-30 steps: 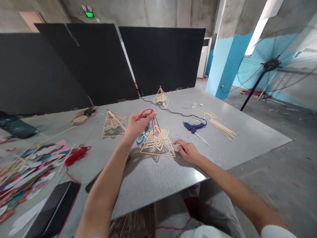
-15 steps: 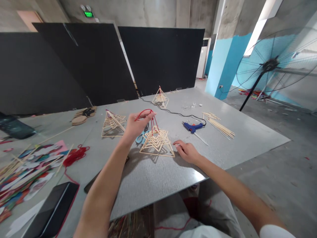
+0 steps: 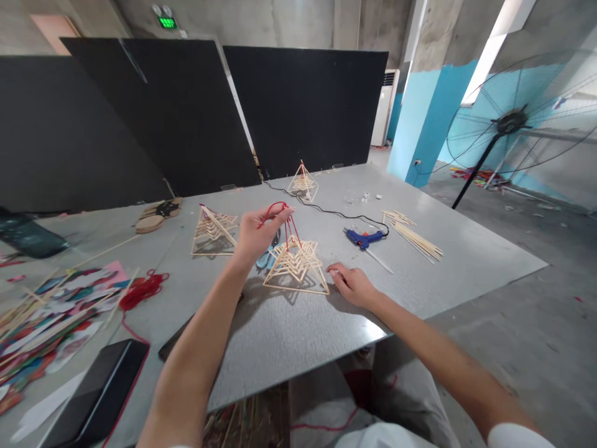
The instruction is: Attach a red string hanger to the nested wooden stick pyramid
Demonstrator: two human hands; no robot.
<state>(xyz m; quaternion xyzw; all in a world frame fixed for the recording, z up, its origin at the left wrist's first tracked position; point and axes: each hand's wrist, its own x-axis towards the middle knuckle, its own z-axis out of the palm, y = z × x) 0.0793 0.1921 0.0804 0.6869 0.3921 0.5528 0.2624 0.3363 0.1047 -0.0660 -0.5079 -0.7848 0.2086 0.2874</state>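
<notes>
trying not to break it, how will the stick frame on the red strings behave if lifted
The stick frame is probably light, being thin sticks with open gaps. Its slim joined sticks may snap if squeezed. Hung from the thin red strings, it could swing.

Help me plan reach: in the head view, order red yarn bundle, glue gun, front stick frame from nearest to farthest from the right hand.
From the right hand:
1. Front stick frame: just left
2. Glue gun: beyond the hand
3. Red yarn bundle: far left

Right hand (image 3: pixel 353 287) has room rightward, glue gun (image 3: pixel 364 239) ahead.
</notes>
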